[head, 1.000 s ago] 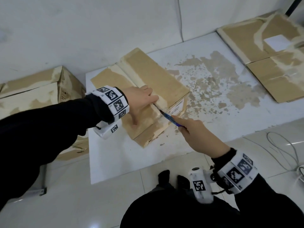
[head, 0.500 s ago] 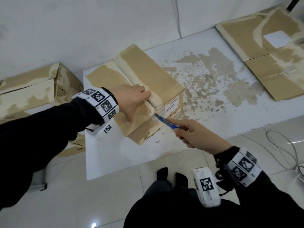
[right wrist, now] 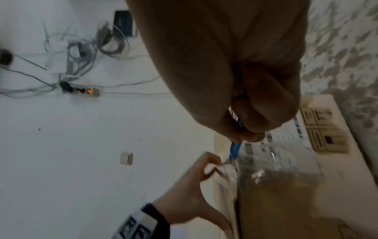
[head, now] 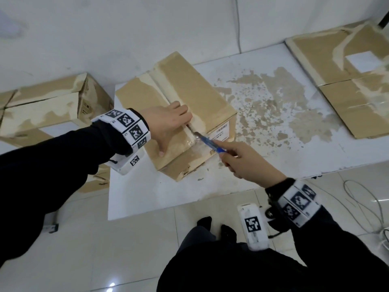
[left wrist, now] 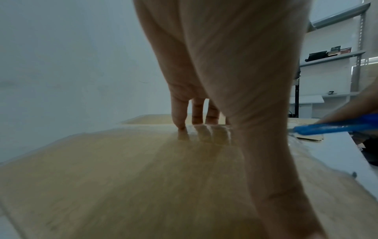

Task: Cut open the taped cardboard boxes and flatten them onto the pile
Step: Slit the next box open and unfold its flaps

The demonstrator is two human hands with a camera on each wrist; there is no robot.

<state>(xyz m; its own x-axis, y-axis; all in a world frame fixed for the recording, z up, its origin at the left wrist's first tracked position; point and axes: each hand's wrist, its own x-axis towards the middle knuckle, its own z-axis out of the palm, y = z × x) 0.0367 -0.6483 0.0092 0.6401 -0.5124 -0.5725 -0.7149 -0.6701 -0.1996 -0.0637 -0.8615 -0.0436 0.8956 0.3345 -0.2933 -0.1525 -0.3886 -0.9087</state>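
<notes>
On the white counter [head: 147,199], close to the wall, sits a taped cardboard box [head: 195,95] turned at an angle, its top flaps shut under a pale strip of tape [head: 166,89] along the middle seam. The left hand [head: 166,125] lies flat on the near half of the top, fingers straight and pressing down beside the seam, thumb spread toward the near edge; the left wrist view shows the fingertips [left wrist: 181,124] planted on the cardboard. The right hand [head: 246,163] is closed around a blue utility knife [head: 210,143], fingers curled on the handle. The blade tip meets the tape at the box's near end, just beside the left index finger, where the strip folds over the edge above a white shipping label [head: 221,133]. In the right wrist view the blue handle [right wrist: 235,148] runs from the curled fingers to crinkled clear tape at the corner; blur makes it hard to say whether the blade has gone through, though it seems to sit in the seam.

Left of the counter stands another taped box [head: 48,106]. At the far right of the counter lie flattened cardboard sheets [head: 345,81], one carrying a white patch. Brown flecks mark the counter between the box and the sheets. Grey cables [head: 362,199] trail over the tiled floor at the right
</notes>
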